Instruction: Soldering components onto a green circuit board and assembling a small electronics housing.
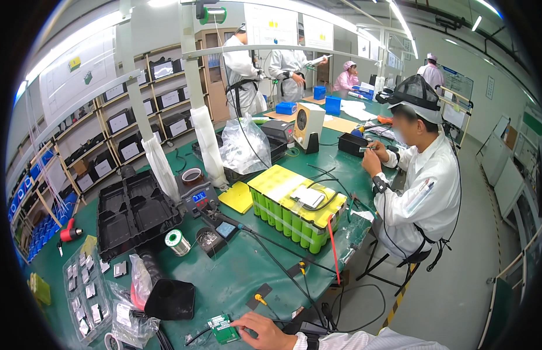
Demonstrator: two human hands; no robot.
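Note:
My right hand [260, 331] reaches in from the lower right, its fingertips closed on the right edge of a green circuit board [223, 329]. The board lies low over the green table near its front edge. A black cable [198, 336] ends at the board's left side. My left hand is out of view. Left of the board are a black pouch-like piece [170, 299] and a clear plastic bag [131, 321]. Beyond it sits a solder spool [177, 242] next to a soldering station [202, 198] and a tip-cleaner holder [209, 240].
A large green-and-yellow battery pack [297, 207] stands mid-table, with a red strip hanging off it. Plastic trays of small parts [84, 291], a black case [139, 213] and a red heat gun [70, 233] are at the left. A seated co-worker [422, 186] works at the right.

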